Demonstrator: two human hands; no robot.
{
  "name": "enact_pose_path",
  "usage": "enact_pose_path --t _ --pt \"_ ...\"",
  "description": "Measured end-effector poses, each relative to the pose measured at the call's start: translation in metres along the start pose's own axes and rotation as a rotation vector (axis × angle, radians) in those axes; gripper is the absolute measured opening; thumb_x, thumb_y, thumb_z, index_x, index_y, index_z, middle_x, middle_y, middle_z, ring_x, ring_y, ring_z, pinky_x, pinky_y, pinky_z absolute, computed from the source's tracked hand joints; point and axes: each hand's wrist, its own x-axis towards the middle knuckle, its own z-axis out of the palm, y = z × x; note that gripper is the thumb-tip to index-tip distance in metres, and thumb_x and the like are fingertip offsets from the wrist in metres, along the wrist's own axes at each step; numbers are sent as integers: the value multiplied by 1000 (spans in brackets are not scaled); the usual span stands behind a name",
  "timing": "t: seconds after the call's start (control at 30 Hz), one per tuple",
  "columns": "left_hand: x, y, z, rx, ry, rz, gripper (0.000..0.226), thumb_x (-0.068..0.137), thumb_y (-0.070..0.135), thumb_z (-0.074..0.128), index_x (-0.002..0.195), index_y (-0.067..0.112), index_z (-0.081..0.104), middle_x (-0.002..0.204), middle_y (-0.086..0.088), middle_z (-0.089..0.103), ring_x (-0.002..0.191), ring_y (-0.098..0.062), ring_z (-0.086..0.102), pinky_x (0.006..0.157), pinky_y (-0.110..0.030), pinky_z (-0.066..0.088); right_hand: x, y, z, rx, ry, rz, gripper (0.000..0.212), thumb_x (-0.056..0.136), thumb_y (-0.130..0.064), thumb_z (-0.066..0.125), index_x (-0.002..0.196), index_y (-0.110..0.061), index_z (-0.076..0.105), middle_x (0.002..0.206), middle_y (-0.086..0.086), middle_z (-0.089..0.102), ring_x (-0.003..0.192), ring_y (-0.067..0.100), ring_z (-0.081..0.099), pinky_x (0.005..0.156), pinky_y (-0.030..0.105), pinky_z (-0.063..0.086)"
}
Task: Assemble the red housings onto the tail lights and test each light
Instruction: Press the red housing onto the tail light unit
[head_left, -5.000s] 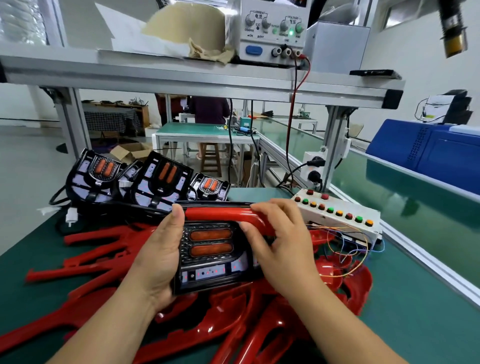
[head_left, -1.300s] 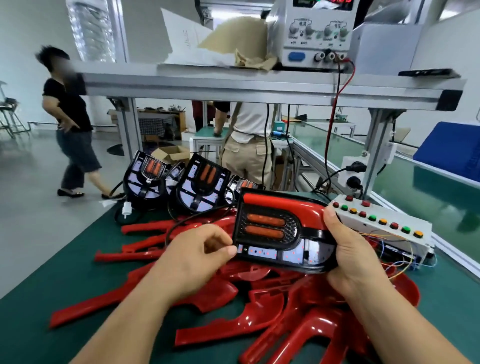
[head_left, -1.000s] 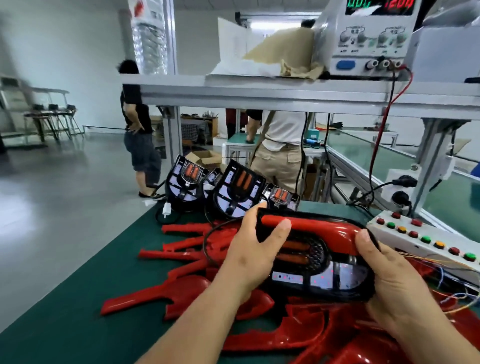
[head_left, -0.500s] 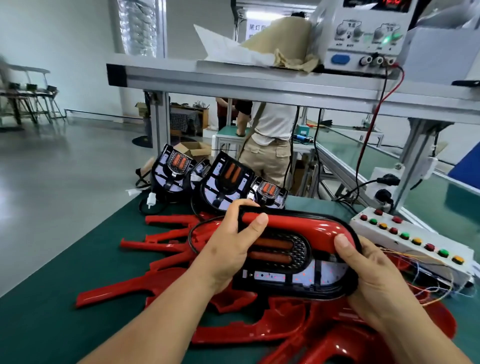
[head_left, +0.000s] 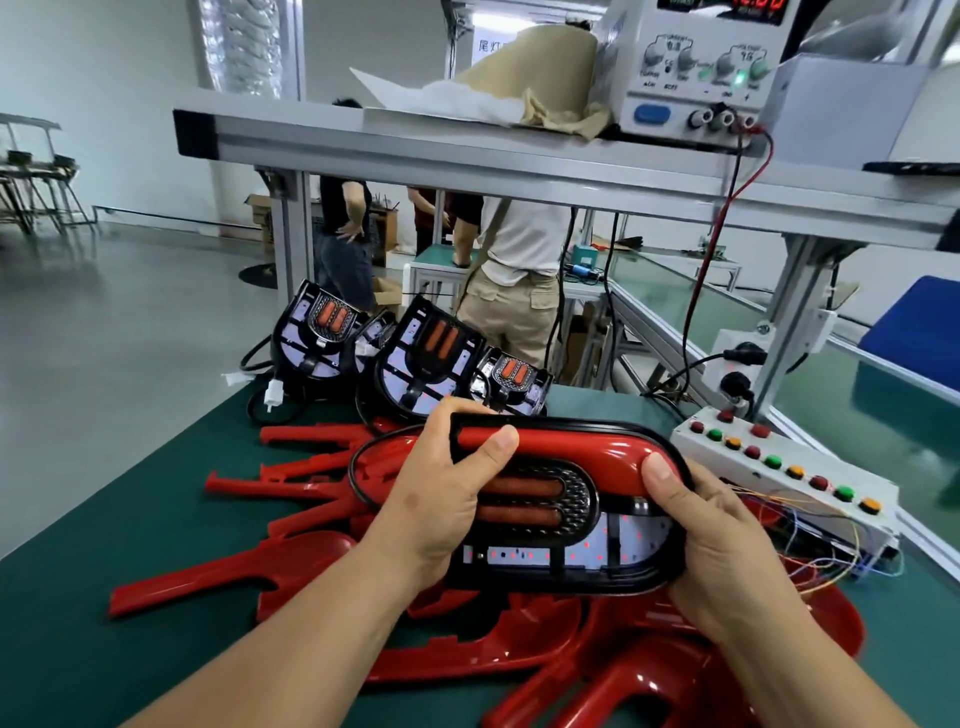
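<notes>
Both hands are on one tail light (head_left: 566, 558), held up just above the green mat (head_left: 130, 519) in the lower middle of the frame. The red housing (head_left: 571, 447) sits along its top edge and curves down round the right end.

The left hand (head_left: 441, 509) is wrapped around the left end, with the thumb pressed flat on top of the red housing and the fingers curled behind. The right hand (head_left: 727, 561) grips the right end the same way, its thumb tip resting on the housing's curved corner. So both hands are clamped on it, not spread at all.

Underneath there's a messy pile of loose red housings (head_left: 311, 561) across the mat. Behind the hands, three more tail lights (head_left: 426, 358) stand propped up with no red part on them.

At the right, just beside the held light, there's a white button box (head_left: 753, 480) with red, green and orange buttons and thin coloured wires trailing out of it. At the upper right a bench power supply (head_left: 691, 78) sits on the metal shelf (head_left: 467, 150), with a green lamp lit on its front and a red lead (head_left: 711, 249) hanging down from it.
</notes>
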Motion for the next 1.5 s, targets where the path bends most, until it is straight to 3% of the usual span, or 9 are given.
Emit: enact_pose_path --t 0.17,0.33,0.43,0.63,0.73,0.8,0.93,1.07,1.5 --pt "3 5 0 7 -12 -50 38 80 29 68 111 15 51 92 -13 75 82 -36 74 59 -40 60 -1 4 2 -7 -33 40 27 78 -27 68 96 -8 75 101 21 73 87 32 73 67 34 59" --pt "3 7 -2 4 -59 -93 40 83 28 66 117 13 50 102 -17 74 90 -38 73 64 -43 60 2 2 0 -17 -89 116 62 68 -54 81 106 -5 72 112 24 69 103 39 67 87 51 55" --pt "3 9 -4 19 -97 -97 42 82 27 66 121 18 51 103 -16 74 91 -35 73 65 -40 61 3 0 -2 14 -118 98 66 57 -48 90 104 -5 72 109 23 70 100 37 69 81 46 57" --pt "7 20 -12 81 -109 -51 64 76 38 62 138 32 45 133 6 54 107 12 56 87 -6 40 3 2 -3 80 -71 95 30 83 -28 64 97 -4 76 98 19 73 88 32 72 72 40 58" --pt "6 17 -11 52 -93 -80 58 75 47 61 131 34 55 138 3 54 132 -13 46 113 -37 34 4 4 -2 78 -37 75 27 85 -26 61 93 -6 77 93 17 75 84 30 73 70 38 58" --pt "6 12 -6 21 -79 -109 48 79 48 60 124 33 59 126 -11 65 119 -32 61 99 -54 49 4 4 -2 61 -39 51 27 86 -27 61 95 -7 77 96 18 74 86 30 73 70 38 58" --pt "3 7 4 46 -53 -36 50 72 53 64 114 29 53 92 -5 76 83 -32 75 61 -37 60 2 2 -3 16 -40 6 28 83 -27 65 98 -6 75 99 20 73 89 33 72 72 39 58" --pt "4 -1 6 58 29 36 31 77 45 65 102 30 58 91 -4 75 81 -34 74 59 -40 60 0 1 -2 11 -43 -27 29 81 -23 66 100 -1 71 97 22 73 83 33 73 67 37 58" --pt "6 5 6 46 63 -20 40 77 38 65 109 17 54 82 -4 76 71 -33 74 51 -37 58 1 5 1 16 0 4 32 78 -26 70 100 -3 73 100 22 72 85 32 73 68 36 58"
